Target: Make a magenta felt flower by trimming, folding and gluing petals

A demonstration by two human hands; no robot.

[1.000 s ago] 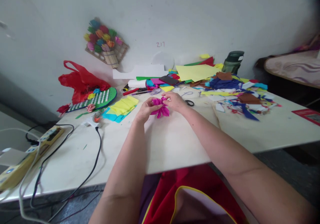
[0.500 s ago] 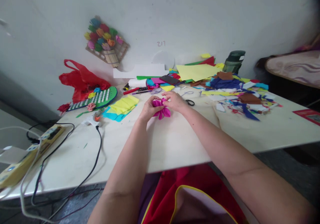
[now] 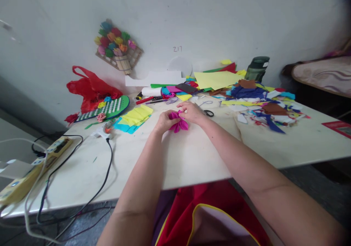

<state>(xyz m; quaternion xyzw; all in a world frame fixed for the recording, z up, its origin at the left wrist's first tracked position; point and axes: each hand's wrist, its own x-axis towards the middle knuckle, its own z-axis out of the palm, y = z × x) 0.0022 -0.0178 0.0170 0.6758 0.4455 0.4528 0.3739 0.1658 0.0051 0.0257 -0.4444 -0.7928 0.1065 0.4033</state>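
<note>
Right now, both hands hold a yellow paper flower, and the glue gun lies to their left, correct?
The colour is wrong: the head view shows a pink paper flower, not yellow. The left hand and right hand do hold it, and the glue gun lies to their left.

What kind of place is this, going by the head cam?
Likely a craft workspace in a home or shared room: a magenta paper flower in both hands, a heap of coloured paper scraps, and what looks like a glue gun on the table.
</note>
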